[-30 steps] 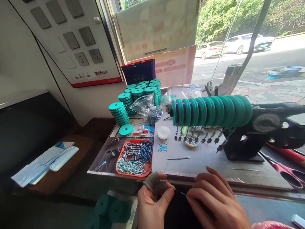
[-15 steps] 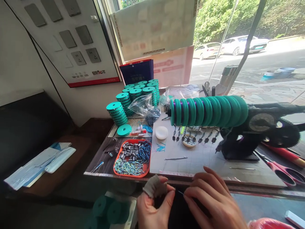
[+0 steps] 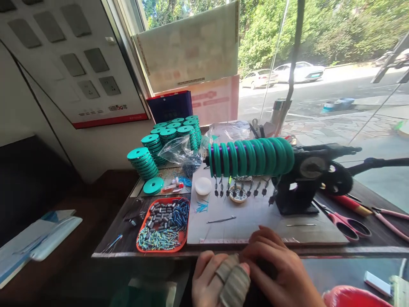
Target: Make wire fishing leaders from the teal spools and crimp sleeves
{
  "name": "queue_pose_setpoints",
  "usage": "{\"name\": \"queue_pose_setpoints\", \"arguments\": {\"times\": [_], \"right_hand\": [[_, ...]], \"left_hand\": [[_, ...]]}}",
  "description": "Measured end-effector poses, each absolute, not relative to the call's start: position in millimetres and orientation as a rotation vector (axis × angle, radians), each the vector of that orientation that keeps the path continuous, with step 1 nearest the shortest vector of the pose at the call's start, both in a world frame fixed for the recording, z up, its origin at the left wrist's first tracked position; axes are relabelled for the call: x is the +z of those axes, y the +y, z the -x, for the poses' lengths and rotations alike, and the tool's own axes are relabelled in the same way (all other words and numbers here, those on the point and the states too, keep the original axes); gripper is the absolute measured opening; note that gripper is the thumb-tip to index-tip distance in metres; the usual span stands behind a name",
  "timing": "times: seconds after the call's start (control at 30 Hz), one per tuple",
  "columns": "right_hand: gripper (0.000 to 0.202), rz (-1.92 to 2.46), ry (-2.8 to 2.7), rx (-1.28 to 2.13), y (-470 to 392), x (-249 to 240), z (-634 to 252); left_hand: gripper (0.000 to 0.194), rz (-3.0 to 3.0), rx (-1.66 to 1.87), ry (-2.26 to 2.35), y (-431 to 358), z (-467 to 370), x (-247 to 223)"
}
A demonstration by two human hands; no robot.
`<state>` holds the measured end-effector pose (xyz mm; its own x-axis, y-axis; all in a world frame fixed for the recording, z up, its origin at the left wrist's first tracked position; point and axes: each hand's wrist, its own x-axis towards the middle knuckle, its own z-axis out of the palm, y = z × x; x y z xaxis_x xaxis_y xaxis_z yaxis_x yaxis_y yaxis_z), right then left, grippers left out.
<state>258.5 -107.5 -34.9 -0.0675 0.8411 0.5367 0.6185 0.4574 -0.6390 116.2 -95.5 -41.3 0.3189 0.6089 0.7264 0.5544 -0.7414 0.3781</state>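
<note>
At the table's front edge, my left hand [image 3: 220,279] is closed, with grey wrapping [image 3: 234,283] around its fingers. My right hand [image 3: 277,266] meets it on the right, fingers bent together; whatever lies between the fingertips is hidden. Beyond them a board [image 3: 220,234] carries a thin metal tool [image 3: 221,219], a white round lid [image 3: 203,186] and a small dish of beads [image 3: 238,194]. Teal spools [image 3: 251,157] sit in a row on a black hand-cranked machine [image 3: 295,187], with small dark weights hanging below.
An orange tray [image 3: 164,224] of metal and blue pieces lies left of the board. Stacks of teal spools [image 3: 142,163] and a plastic bag [image 3: 177,149] stand behind. Red-handled scissors [image 3: 348,226] and pliers [image 3: 391,224] lie right. A red container [image 3: 348,296] is at lower right.
My left hand has turned and its wrapped fingers now face up against my right hand. The thin pointed item between the hands is out of sight. The view has shifted right.
</note>
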Motion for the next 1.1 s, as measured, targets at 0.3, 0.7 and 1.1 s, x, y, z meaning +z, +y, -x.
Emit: {"name": "queue_pose_setpoints", "arguments": {"times": [0.3,0.7,1.1], "right_hand": [[0.017,1.161,-1.657,0.179,-105.6,-30.9,-264.2],[0.014,1.059,-1.664,0.105,-106.9,-38.7,-270.5],[0.016,1.067,-1.726,0.084,-107.0,-48.8,-269.8]], "left_hand": [[0.031,-2.992,1.368,0.966,-0.9,-160.2,113.5],[0.08,-2.724,-0.188,0.848,84.7,-236.7,140.1],[0.063,-3.05,0.184,0.811,59.9,-226.7,130.7]]}}
